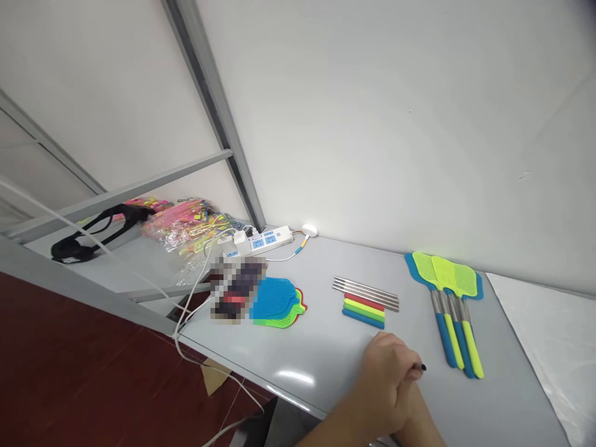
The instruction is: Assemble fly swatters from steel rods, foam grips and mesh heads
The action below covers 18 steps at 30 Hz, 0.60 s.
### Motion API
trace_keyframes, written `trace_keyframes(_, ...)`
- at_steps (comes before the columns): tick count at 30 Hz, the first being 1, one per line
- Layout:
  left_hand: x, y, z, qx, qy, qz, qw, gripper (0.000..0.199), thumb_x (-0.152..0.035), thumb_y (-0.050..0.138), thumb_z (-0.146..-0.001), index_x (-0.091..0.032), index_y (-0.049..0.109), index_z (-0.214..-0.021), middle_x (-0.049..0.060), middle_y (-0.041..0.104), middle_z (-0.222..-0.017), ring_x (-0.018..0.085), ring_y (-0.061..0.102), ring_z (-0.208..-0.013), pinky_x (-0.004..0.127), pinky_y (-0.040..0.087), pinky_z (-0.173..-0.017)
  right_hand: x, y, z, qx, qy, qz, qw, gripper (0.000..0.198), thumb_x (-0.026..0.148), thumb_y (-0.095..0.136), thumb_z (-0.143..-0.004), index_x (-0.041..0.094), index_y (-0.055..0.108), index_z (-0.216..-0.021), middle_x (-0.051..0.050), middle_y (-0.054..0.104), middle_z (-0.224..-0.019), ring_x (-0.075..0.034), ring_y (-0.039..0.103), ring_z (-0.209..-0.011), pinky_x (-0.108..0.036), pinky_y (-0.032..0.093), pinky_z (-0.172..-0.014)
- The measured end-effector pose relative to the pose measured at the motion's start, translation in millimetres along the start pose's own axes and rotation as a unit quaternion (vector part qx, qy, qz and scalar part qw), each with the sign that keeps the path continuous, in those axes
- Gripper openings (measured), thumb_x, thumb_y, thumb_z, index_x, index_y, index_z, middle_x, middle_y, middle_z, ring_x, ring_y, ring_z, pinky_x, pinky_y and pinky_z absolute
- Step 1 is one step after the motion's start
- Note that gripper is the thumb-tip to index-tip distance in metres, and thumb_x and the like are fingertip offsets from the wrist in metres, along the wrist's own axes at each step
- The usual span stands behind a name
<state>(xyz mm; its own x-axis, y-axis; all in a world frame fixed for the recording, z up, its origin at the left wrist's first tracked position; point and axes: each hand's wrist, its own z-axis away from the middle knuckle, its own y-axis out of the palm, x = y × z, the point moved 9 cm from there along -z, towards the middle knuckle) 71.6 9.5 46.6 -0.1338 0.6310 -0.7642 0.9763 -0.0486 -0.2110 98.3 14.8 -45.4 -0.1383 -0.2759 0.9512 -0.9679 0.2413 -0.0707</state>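
Four flat plastic handle sleeves (364,310), red, yellow, green, blue, lie stacked side by side on grey table, just behind clasped hands; thin steel rods (365,292) touching their far edge.

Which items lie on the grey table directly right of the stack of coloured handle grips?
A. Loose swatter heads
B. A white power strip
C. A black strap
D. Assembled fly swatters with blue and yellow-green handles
D: the assembled fly swatters with blue and yellow-green handles lie fanned on the grey table, right of the stack of red, green and blue handle grips; the clasped hands rest just in front of the grips.
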Motion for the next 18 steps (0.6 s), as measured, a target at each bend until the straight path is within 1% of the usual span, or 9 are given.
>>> trace_keyframes(3,-4.1,-1.6,-1.9,-0.005,0.009,0.01,1.0,0.025,-0.031,0.032,-0.098,-0.022,0.055,-0.092,0.006,0.06,-0.072,0.021,0.053,-0.078,0.038,0.044,-0.078,2.2,-5.1,0.7,-0.032,0.011,0.004,0.999,0.015,0.035,0.054,-0.078,0.032,0.055,-0.092,-0.006,0.053,-0.078,-0.03,0.055,-0.076,-0.045,0.048,-0.057)
trace_keyframes(7,-10.2,3.4,-12.1,0.039,-0.011,0.032,0.999,0.029,-0.03,0.032,-0.099,-0.021,0.059,-0.094,0.007,0.065,-0.071,0.021,0.052,-0.079,0.035,0.045,-0.076,9.9,-17.2,-5.3,-0.029,0.017,0.011,0.999,0.009,0.034,0.054,-0.08,0.033,0.057,-0.088,-0.006,0.055,-0.075,-0.03,0.056,-0.072,-0.044,0.045,-0.053)
trace_keyframes(8,-13.9,1.7,-15.3,0.055,-0.008,0.038,0.998,0.03,-0.03,0.032,-0.099,-0.021,0.061,-0.096,0.007,0.068,-0.075,0.021,0.053,-0.08,0.035,0.045,-0.078,12.4,-21.9,-6.9,-0.02,0.02,0.014,0.999,0.006,0.034,0.053,-0.081,0.033,0.057,-0.086,-0.006,0.055,-0.073,-0.03,0.056,-0.07,-0.044,0.044,-0.052)
trace_keyframes(10,-21.9,-12.2,-20.6,0.081,0.013,0.029,0.996,0.029,-0.029,0.035,-0.099,-0.021,0.062,-0.107,0.008,0.072,-0.094,0.021,0.056,-0.088,0.037,0.044,-0.087,17.6,-31.2,-9.2,0.01,0.029,0.019,0.999,0.007,0.037,0.053,-0.084,0.032,0.058,-0.081,-0.005,0.056,-0.07,-0.029,0.056,-0.066,-0.043,0.043,-0.051)
trace_keyframes(11,-24.4,-25.4,-21.9,0.087,0.026,0.007,0.996,0.029,-0.028,0.038,-0.098,-0.021,0.06,-0.114,0.008,0.071,-0.109,0.021,0.058,-0.095,0.039,0.042,-0.093,20.1,-34.5,-9.8,0.031,0.035,0.023,0.999,0.011,0.039,0.053,-0.085,0.03,0.058,-0.08,-0.004,0.056,-0.068,-0.028,0.056,-0.064,-0.042,0.044,-0.052)
trace_keyframes(12,-21.4,-43.5,-22.2,0.082,0.018,-0.036,0.996,0.032,-0.029,0.041,-0.097,-0.022,0.057,-0.123,0.009,0.066,-0.12,0.023,0.055,-0.105,0.04,0.04,-0.098,22.1,-37.3,-10.0,0.052,0.042,0.028,0.997,0.014,0.04,0.052,-0.086,0.029,0.058,-0.08,-0.004,0.057,-0.067,-0.027,0.056,-0.063,-0.041,0.044,-0.055)
trace_keyframes(14,-4.4,-95.9,-17.7,0.025,-0.041,-0.157,0.986,0.035,-0.027,0.042,-0.097,-0.025,0.054,-0.13,0.008,0.063,-0.126,0.026,0.049,-0.116,0.042,0.036,-0.101,24.0,-41.3,-9.4,0.082,0.061,0.047,0.994,0.02,0.043,0.05,-0.09,0.026,0.057,-0.083,-0.003,0.058,-0.067,-0.024,0.057,-0.064,-0.039,0.045,-0.061)
trace_keyframes(16,17.9,-154.0,-2.2,-0.039,-0.129,-0.285,0.949,0.037,-0.029,0.046,-0.095,-0.026,0.053,-0.131,0.009,0.062,-0.127,0.03,0.045,-0.121,0.046,0.031,-0.104,23.4,-43.5,-8.4,0.093,0.079,0.071,0.99,0.025,0.046,0.045,-0.093,0.024,0.056,-0.087,-0.002,0.059,-0.068,-0.023,0.059,-0.067,-0.037,0.044,-0.066)
trace_keyframes(18,35.9,-195.4,18.8,-0.056,-0.193,-0.382,0.902,0.044,-0.034,0.054,-0.091,-0.025,0.051,-0.134,0.011,0.059,-0.131,0.034,0.04,-0.128,0.051,0.026,-0.106,21.6,-43.2,-7.0,0.101,0.089,0.093,0.986,0.028,0.049,0.043,-0.093,0.024,0.055,-0.089,-0.002,0.06,-0.07,-0.022,0.059,-0.069,-0.035,0.044,-0.068)
